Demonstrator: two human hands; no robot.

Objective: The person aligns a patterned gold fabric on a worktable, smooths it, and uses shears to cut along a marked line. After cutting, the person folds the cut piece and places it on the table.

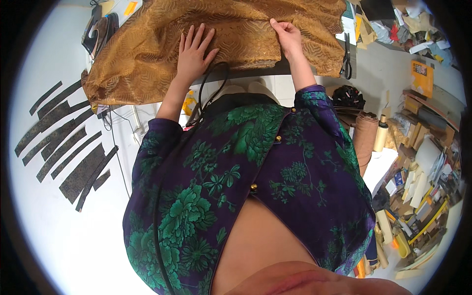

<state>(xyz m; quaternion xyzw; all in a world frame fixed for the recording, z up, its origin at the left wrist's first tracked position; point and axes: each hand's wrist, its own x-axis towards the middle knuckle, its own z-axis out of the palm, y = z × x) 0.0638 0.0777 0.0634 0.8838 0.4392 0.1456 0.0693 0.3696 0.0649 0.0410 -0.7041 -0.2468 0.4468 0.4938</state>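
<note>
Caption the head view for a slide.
Left hand lying spread on patterned golden-brown material, right hand pinching it, black scissors to the right.

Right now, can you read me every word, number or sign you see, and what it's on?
I can't read any for certain.
Orange-yellow card or packet at the right: printed marks, too small to read.
Small blue box in the clutter: too small and blurred to read.
Brown patterned sheet under the left hand: wavy pattern, no lettering that I can see.
Purple jacket: green flowers, no lettering visible.
</note>
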